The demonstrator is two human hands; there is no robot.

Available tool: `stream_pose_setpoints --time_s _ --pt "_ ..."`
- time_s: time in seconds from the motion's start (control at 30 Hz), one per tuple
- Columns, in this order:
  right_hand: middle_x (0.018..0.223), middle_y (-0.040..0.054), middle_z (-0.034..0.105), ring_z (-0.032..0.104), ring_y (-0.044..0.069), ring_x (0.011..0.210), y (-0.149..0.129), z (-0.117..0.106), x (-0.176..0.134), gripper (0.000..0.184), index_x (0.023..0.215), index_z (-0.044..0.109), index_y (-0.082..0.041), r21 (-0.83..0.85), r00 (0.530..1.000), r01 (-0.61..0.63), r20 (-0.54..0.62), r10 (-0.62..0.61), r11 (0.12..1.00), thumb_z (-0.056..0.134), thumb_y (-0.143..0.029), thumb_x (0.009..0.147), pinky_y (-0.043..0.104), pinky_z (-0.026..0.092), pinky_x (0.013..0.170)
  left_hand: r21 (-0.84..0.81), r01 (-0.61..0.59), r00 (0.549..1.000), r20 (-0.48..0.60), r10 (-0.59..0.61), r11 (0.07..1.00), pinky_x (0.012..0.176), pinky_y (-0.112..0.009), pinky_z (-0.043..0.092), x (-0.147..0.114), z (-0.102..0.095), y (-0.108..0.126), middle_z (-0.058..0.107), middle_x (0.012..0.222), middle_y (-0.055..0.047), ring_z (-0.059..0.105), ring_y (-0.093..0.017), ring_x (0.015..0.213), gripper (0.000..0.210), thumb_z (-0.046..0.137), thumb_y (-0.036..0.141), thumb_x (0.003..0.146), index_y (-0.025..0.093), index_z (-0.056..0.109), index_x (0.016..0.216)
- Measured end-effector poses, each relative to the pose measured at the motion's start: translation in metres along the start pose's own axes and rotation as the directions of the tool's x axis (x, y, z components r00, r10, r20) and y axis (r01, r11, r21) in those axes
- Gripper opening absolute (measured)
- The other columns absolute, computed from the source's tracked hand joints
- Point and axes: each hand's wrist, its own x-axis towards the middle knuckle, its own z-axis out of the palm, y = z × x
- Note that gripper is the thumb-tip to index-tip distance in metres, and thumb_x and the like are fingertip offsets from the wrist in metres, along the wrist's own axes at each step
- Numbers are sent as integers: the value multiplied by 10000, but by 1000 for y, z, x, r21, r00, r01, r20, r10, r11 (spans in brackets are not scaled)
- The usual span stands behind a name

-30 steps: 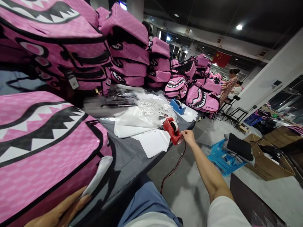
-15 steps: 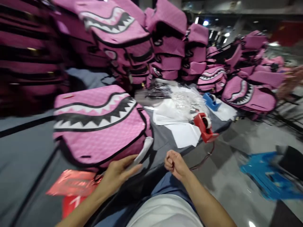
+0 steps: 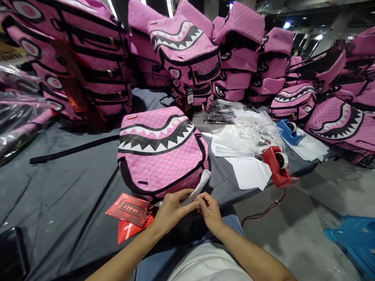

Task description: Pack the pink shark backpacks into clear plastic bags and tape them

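Observation:
A pink backpack (image 3: pixel 164 168) with a black-and-white shark-tooth print lies on the dark table before me. Its handle (image 3: pixel 203 180) is wrapped in white material and curves out at the near right edge. My left hand (image 3: pixel 175 207) is closed round the lower part of this handle. My right hand (image 3: pixel 210 210) meets the left thumb at the handle, thumb and fingers pinched together; what lies between them is too small to make out. Red tags (image 3: pixel 129 210) hang at the bag's near edge, left of my left hand, and rest on the table.
A red tape dispenser (image 3: pixel 278 168) stands on the table's right edge, near white paper sheets (image 3: pixel 249 171) and a blue tape dispenser (image 3: pixel 290 132). Stacked pink backpacks (image 3: pixel 240 58) line the back. A black phone-like object (image 3: pixel 13 253) lies at lower left, a blue stool (image 3: pixel 354 238) at right.
My right hand has moved left from beside the table edge to meet my left hand at the handle. My left hand has closed on the handle. The camera has turned left.

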Motion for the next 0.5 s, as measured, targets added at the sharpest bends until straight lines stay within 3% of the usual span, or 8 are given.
stream_pose_setpoints --time_s 0.13,0.3,0.37,0.5 --pt "587 -66 447 407 89 511 -4 -4 -12 471 792 578 -217 -21 999 27 39 -27 999 554 -675 896 221 338 508 -47 31 993 114 -25 998 865 -335 561 2 -11 3 782 1038 -58 714 -287 974 522 714 559 739 172 744 1088" --pt "542 -80 422 360 74 460 -11 2 -12 497 828 610 -212 67 989 38 137 -47 997 560 -704 881 211 310 469 -142 33 987 160 -10 989 963 -385 521 6 -18 -3 768 1005 -86 691 -271 962 720 289 667 952 139 756 1095" --pt "537 -86 410 342 66 450 -10 6 -7 501 829 612 -207 74 988 24 149 -35 997 570 -705 874 204 295 457 -153 44 990 140 -23 987 933 -371 531 7 -17 -6 769 978 -81 690 -268 937 706 335 680 936 137 769 1056" --pt "553 -86 420 340 55 453 -1 6 -3 492 848 627 -195 17 993 9 120 -11 1000 575 -683 882 196 284 454 -169 81 989 133 -59 982 825 -328 550 8 -14 -6 774 935 -70 699 -264 894 567 630 636 800 142 771 1039"
